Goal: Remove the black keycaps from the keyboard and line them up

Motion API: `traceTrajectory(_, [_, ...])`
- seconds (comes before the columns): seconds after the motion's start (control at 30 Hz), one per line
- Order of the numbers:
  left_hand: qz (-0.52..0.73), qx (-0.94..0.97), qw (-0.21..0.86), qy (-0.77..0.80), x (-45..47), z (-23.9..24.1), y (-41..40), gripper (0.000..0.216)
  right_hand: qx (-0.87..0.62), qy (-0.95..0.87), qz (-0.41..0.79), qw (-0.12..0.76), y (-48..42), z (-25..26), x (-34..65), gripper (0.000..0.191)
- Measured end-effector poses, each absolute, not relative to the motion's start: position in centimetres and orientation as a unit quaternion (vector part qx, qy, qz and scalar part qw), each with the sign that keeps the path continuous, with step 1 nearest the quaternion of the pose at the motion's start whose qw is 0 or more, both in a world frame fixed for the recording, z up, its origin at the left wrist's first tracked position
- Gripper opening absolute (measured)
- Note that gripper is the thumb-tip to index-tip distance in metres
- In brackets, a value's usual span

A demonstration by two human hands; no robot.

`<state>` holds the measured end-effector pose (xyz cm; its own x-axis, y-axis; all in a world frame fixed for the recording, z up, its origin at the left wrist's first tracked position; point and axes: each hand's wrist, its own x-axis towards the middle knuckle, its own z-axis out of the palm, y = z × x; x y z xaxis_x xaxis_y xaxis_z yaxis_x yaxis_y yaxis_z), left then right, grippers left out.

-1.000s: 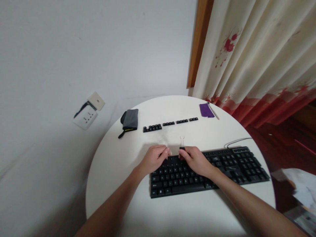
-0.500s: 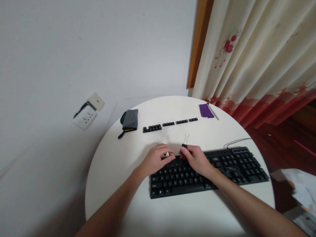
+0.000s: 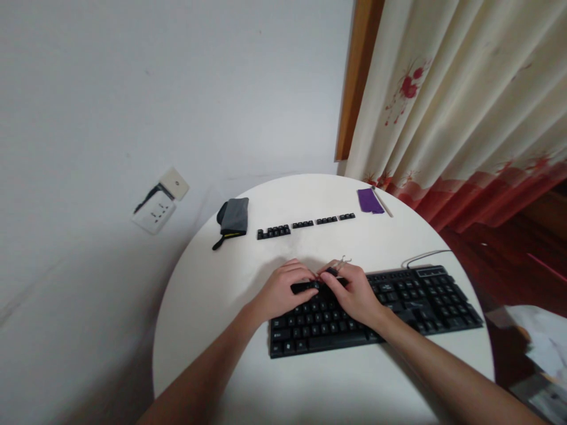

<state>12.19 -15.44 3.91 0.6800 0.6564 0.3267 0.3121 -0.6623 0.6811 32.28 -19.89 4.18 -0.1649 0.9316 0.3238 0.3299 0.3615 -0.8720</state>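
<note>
A black keyboard (image 3: 336, 342) lies on the round white table under both my hands. My right hand (image 3: 354, 289) is closed around the black handle of a wire keycap puller (image 3: 331, 271); the puller's wire prongs point up and to the right. My left hand (image 3: 283, 289) is over the keyboard's upper left, thumb and fingers closed about a small black keycap (image 3: 315, 285). The fingertips of both hands meet near it. My hands hide part of the upper key rows. Behind them, a line of removed black keycaps (image 3: 273, 232) stands in separate groups.
A grey pouch (image 3: 235, 216) with a black strap lies at the table's back left. At the back right are a purple cloth (image 3: 370, 200) and a thin pale stick (image 3: 383, 203). The keyboard cable (image 3: 427, 254) runs off the right edge. A wall and curtain stand behind.
My right hand has tipped the puller, its wires swinging from upright to the right. The two hands have come together, and a keycap now shows between my left thumb and fingers.
</note>
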Motion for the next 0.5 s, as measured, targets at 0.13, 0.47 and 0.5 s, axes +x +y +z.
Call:
traceTrajectory(0.13, [0.295,0.861,0.29,0.295,12.2,3.6,-15.4,0.014,-0.485,-0.667,0.351,0.444,-19.7,4.0,32.3,0.028])
traceTrajectory(0.47, [0.287,0.866,0.271,0.306,12.0,3.1,-15.3,0.013,-0.495,-0.621,0.432,0.428,-19.6,3.2,32.2,0.034])
traceTrajectory(0.5, [0.287,0.869,0.269,0.299,12.0,3.1,-15.3,0.012,-0.498,-0.615,0.435,0.429,-19.6,3.1,32.2,0.035])
